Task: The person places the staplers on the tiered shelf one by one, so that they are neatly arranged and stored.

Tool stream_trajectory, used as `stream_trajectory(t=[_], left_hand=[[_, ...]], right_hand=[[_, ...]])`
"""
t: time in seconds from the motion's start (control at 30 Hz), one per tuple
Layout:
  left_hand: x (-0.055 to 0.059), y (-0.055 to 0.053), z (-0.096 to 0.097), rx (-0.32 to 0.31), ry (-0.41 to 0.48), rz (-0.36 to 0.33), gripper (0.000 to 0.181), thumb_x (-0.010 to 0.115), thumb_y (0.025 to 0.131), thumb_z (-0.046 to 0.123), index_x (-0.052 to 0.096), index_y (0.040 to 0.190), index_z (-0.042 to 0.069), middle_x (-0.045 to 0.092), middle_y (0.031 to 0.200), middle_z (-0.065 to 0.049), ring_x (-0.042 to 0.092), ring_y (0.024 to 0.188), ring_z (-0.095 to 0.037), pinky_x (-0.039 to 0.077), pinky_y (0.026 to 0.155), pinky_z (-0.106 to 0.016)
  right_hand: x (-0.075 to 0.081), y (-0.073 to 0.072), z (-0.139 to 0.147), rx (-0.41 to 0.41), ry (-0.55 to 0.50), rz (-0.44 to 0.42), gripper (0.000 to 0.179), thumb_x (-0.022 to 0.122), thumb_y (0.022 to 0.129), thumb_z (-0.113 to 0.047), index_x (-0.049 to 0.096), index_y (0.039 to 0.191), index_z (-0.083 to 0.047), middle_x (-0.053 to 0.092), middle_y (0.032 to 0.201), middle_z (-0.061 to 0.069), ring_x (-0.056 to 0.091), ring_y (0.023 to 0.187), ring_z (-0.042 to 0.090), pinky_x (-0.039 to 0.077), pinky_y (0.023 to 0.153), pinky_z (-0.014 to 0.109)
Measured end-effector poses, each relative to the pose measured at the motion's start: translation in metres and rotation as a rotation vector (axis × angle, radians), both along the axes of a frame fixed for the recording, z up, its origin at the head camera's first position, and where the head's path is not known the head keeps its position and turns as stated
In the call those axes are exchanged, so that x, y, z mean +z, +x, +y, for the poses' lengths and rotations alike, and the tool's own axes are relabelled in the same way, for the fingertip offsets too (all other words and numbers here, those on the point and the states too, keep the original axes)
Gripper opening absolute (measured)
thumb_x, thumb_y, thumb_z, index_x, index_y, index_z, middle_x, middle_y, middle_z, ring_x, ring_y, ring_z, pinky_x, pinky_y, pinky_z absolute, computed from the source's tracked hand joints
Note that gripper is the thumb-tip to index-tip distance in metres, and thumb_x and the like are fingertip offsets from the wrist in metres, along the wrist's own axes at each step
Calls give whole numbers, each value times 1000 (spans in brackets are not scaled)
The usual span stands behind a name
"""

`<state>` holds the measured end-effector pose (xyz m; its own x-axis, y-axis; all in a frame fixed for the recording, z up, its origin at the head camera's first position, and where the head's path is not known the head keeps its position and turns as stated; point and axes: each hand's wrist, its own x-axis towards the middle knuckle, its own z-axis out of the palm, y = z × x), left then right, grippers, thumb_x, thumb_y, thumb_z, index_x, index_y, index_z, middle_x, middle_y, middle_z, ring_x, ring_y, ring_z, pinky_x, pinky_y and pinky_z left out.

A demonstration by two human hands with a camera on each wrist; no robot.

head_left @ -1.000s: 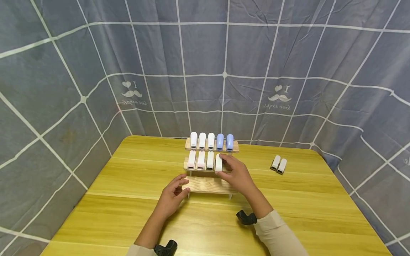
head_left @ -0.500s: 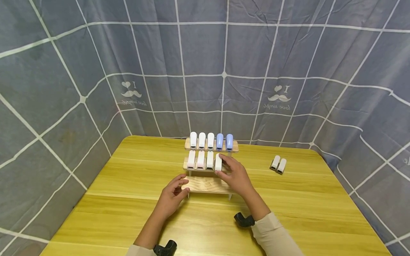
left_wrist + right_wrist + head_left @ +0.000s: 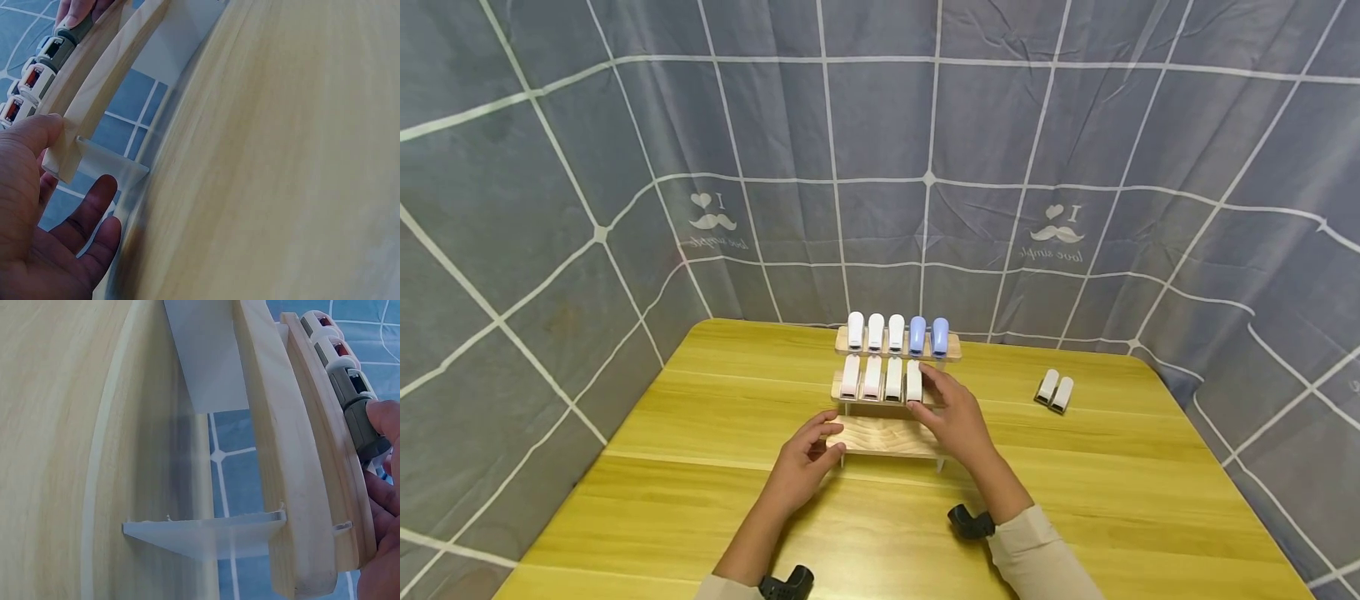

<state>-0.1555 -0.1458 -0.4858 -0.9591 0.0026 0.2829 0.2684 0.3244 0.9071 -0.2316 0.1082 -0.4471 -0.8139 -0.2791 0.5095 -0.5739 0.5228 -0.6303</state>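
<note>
A three-tier wooden display stand (image 3: 880, 437) with clear legs stands on the table. My left hand (image 3: 801, 464) pinches the left end of its lowest shelf, thumb on one side and a finger on the other; in the left wrist view the remaining fingers are loosely bent. On the middle shelf, white-topped small staplers (image 3: 872, 378) line up side by side. My right hand (image 3: 953, 414) holds the rightmost white stapler (image 3: 913, 381) of that row, thumb at its near end, index finger at its far end. In the right wrist view that stapler's grey end (image 3: 360, 428) meets my thumb.
White staplers (image 3: 876, 332) and two blue ones (image 3: 928, 335) stand on the top shelf. Two more white staplers (image 3: 1055, 391) lie on the wooden table (image 3: 700, 400) to the right. A grey checked curtain (image 3: 880, 125) hangs behind and at both sides.
The stapler in my right hand has shifted slightly on the middle shelf, and its dark near end now shows. My left hand stays on the stand. The head view shifts slightly.
</note>
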Motion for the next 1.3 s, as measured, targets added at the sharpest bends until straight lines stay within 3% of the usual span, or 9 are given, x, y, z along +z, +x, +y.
stream_trajectory(t=[0.2, 0.4, 0.53, 0.77, 1.3], left_hand=[[23, 12, 4, -12, 2, 10, 24, 70, 90, -4, 67, 113, -6, 54, 139, -21, 61, 105, -33, 51, 83, -30], [26, 12, 4, -23, -5, -2, 24, 70, 90, -3, 67, 114, -6, 54, 140, -21, 61, 104, -31, 51, 83, -29], [23, 10, 4, -21, -3, -4, 24, 70, 90, -3, 67, 114, -6, 54, 140, -20, 60, 103, -31, 51, 82, -29], [-12, -7, -5, -33, 19, 9, 26, 73, 90, 5, 69, 117, 5, 54, 142, -9, 60, 105, -23, 51, 84, -29], [-15, -9, -7, -32, -21, 33, 26, 73, 91, 11, 70, 117, 7, 54, 142, -8, 61, 107, -22, 52, 84, -30]], right_hand=[[-1, -1, -1, -15, 2, 25, 60, 81, 85, -17, 57, 138, -4, 64, 128, 13, 62, 114, 28, 49, 97, 45], [-2, -1, -2, -33, 16, 33, 60, 81, 85, -19, 56, 138, -3, 63, 130, 15, 62, 116, 30, 49, 96, 47], [-3, -1, -3, -38, 12, 55, 59, 81, 85, -19, 57, 137, -3, 64, 128, 15, 62, 114, 30, 50, 95, 46], [-4, -2, -3, -38, 5, 87, 58, 82, 84, -18, 58, 135, -1, 66, 124, 16, 64, 111, 29, 51, 92, 45], [-6, -4, -4, -37, 2, 134, 56, 83, 83, -17, 60, 132, 0, 68, 117, 15, 66, 105, 28, 52, 89, 47]])
